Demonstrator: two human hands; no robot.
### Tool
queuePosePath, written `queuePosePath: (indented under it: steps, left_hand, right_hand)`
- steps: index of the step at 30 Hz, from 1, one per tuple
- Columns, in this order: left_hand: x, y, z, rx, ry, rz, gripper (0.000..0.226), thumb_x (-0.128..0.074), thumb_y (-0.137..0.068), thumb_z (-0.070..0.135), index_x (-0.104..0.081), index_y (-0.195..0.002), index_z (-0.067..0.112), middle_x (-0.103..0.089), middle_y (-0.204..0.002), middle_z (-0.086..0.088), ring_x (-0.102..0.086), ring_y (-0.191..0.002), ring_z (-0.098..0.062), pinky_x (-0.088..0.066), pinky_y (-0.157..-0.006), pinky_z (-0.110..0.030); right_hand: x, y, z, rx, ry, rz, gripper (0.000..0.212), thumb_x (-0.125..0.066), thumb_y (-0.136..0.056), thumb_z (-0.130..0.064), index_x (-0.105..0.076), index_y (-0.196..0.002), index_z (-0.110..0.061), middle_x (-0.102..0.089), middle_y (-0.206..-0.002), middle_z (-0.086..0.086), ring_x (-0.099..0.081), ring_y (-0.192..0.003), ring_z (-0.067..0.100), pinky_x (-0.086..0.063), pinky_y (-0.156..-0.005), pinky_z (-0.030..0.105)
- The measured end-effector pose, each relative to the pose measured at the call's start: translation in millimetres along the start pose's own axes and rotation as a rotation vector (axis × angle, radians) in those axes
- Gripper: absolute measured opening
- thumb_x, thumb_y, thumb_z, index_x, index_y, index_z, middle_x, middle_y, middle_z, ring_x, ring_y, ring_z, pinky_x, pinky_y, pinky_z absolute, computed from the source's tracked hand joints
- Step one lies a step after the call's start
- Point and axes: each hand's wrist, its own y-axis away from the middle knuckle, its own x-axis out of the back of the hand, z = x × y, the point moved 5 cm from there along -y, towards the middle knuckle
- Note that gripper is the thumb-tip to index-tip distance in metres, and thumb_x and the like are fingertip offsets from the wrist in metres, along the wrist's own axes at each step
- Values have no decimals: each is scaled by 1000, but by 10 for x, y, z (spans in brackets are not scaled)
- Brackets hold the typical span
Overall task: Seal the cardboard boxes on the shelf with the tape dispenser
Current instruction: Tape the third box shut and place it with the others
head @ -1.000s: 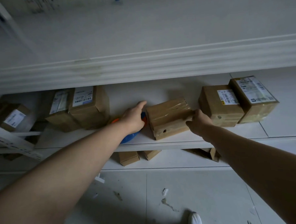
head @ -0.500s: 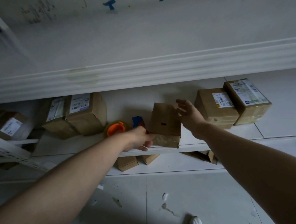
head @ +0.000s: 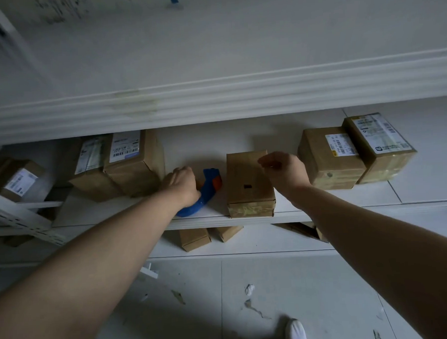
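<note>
A small brown cardboard box (head: 246, 183) stands upright at the front edge of the white shelf (head: 349, 210), with yellowish tape across its lower front face. Left of it lies the blue and orange tape dispenser (head: 209, 192). My left hand (head: 181, 183) is on the dispenser's roll end, fingers curled over it, while the blue handle sticks out below and to the right. My right hand (head: 282, 171) hovers at the box's upper right corner with loosely curled fingers and nothing in them.
Labelled boxes stand on the shelf at the left (head: 136, 161) and at the right (head: 330, 158). The upper shelf's front lip (head: 213, 97) overhangs the work area. More boxes (head: 195, 238) sit on the lower shelf. Paper scraps and a white shoe (head: 295, 331) are on the floor.
The box was turned from lying on its side to standing upright. My left hand left the box and went back onto the dispenser. My right hand let go of the box.
</note>
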Motion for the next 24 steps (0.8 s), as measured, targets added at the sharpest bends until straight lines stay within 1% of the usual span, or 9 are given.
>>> queuePosePath:
  steps: [3, 5, 8, 10, 13, 16, 19, 21, 24]
  left_hand:
    - [-98, 35, -56, 20, -69, -10, 70, -71, -82, 37, -38, -135, 5, -42, -134, -16, -47, -120, -32, -45, -94, -38]
    - [-82, 62, -10, -31, -14, 28, 53, -66, -87, 33, -46, -128, 7, -49, -127, -14, -52, -111, -28, -46, -86, -35]
    - [-43, 100, 140, -148, 156, -1, 8, -54, -94, 17, -60, -97, 12, -60, -98, -5, -55, -87, -22, -42, -72, -31]
    - [-71, 98, 249, -208, 216, -77, 15, -49, -92, 8, -61, -85, 14, -57, -87, -5, -58, -85, -27, -43, -71, -32]
    - [-131, 99, 358, -200, 343, -140, 20, -54, -94, 14, -61, -113, 15, -63, -107, -6, -60, -103, -26, -49, -91, -35]
    - [-213, 140, 467, -163, 523, -244, 40, -55, -96, 17, -44, -134, 16, -63, -112, -8, -61, -101, -24, -53, -88, -38]
    - [-221, 150, 542, -131, 620, -275, 49, -57, -94, 13, -39, -140, 16, -62, -112, -11, -62, -101, -27, -56, -86, -42]
    - [-233, 155, 545, -124, 675, -349, 52, -57, -92, 9, -39, -141, 15, -62, -113, -10, -61, -102, -24, -55, -79, -35]
    - [-223, 166, 559, -222, 626, -431, 36, -55, -92, 5, -57, -126, 14, -66, -111, -3, -60, -102, -16, -49, -74, -25]
  right_hand:
    - [-36, 43, -51, -17, 88, -10, 37, -46, -88, 0, -72, -107, -19, -69, -111, -2, -62, -103, 15, -50, -95, 31]
    - [-14, 46, 8, -69, 124, 10, 43, -44, -87, 4, -68, -113, -20, -66, -118, 0, -60, -107, 17, -51, -94, 33]
    - [23, 67, 130, -179, 124, 14, 54, -44, -81, 10, -60, -123, -20, -59, -125, 4, -56, -112, 21, -52, -92, 36]
    - [13, 100, 203, -232, 132, -32, 54, -46, -82, 8, -55, -129, -17, -56, -128, 7, -55, -112, 24, -53, -87, 36]
    - [-14, 163, 341, -303, 155, -102, 43, -53, -90, -7, -52, -132, -18, -59, -124, 8, -59, -103, 24, -46, -68, 27]
    - [-55, 223, 461, -367, 106, -171, 31, -53, -94, -27, -60, -123, -19, -67, -109, 6, -67, -89, 21, -45, -58, 25]
    - [-45, 195, 480, -338, 79, -162, 31, -53, -94, -32, -63, -121, -21, -69, -102, 3, -67, -81, 18, -51, -63, 28]
    - [-46, 139, 453, -295, 37, -149, 35, -53, -96, -31, -57, -129, -22, -66, -109, 2, -61, -79, 16, -44, -60, 22]
    - [-49, 59, 435, -314, -65, -100, 45, -52, -98, -28, -44, -141, -18, -59, -123, 6, -58, -90, 18, -42, -62, 20]
